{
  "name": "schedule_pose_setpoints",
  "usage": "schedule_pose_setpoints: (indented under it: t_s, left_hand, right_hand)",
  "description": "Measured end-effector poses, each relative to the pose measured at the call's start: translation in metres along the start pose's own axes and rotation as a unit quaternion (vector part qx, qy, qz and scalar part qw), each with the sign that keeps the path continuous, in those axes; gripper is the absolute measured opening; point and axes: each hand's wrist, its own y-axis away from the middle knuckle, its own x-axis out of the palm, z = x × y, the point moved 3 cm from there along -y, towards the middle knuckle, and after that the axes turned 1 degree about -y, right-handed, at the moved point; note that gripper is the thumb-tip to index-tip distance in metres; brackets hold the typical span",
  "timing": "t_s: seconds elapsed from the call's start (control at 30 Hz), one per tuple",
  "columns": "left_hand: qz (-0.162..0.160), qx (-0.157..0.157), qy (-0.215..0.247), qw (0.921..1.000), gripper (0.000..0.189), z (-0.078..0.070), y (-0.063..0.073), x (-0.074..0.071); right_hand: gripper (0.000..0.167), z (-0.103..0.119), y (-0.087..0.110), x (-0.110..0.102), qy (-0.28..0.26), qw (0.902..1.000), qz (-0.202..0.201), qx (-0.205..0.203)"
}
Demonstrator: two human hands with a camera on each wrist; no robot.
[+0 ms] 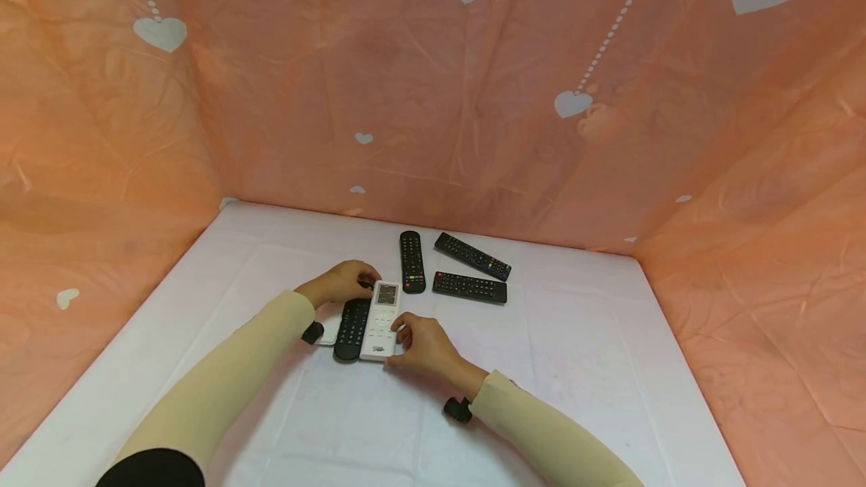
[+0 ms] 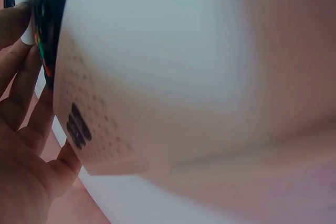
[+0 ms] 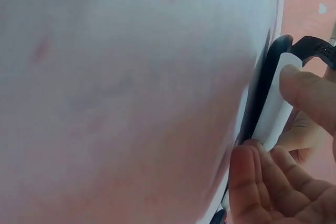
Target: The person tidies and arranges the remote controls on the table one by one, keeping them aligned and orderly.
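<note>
White remote (image 1: 381,322): where's it & who's got it?

On table (image 1: 595,359), right beside black remote (image 1: 352,331); can't tell if they overlap. Right hand (image 1: 426,348) grips its edge, thumb + fingers. Left hand (image 1: 343,282) is at its top end, pinch or just touch: can't tell.

Hard to see?

Pale thing (image 1: 329,328), partly hidden by left hand. Left-wrist cam's mostly blur. Sleeves (image 1: 223,367) cut off at btm.

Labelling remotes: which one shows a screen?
The white remote pinched in the right hand: its screen sits at the far end; the black remotes show only buttons.
</note>
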Motion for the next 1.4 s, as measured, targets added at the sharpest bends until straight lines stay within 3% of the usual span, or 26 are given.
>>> schedule_pose_setpoints:
  t_s: [0.2,0.37,0.6,0.87,1.13,1.4]
  left_hand:
    - [0.004,-0.004,0.01,0.9999,0.028,0.002,0.001,0.001]
    - [0.006,0.01,0.004,0.9999,0.029,-0.003,0.006,-0.002]
    - [0.009,-0.017,-0.001,0.9998,0.032,0.002,0.002,-0.003]
    - [-0.013,0.005,0.003,0.9999,0.035,0.003,-0.002,-0.01]
    - [-0.007,0.016,0.026,0.9995,0.039,0.004,-0.025,-0.018]
    - [-0.013,0.02,0.041,0.9989,0.048,-0.004,-0.048,-0.031]
  right_hand:
    - [0.048,-0.002,-0.002,0.001,0.005,1.0,0.006,0.006]
    - [0.049,-0.003,-0.004,0.002,0.007,0.9998,0.015,0.01]
    - [0.046,-0.002,-0.004,0.0,0.022,0.9993,0.024,0.018]
    - [0.037,-0.005,-0.005,-0.015,0.04,0.9988,0.013,0.025]
    - [0.04,-0.021,-0.02,-0.035,0.058,0.996,-0.047,0.049]
    - [0.051,-0.027,-0.043,-0.05,0.105,0.9887,-0.087,0.061]
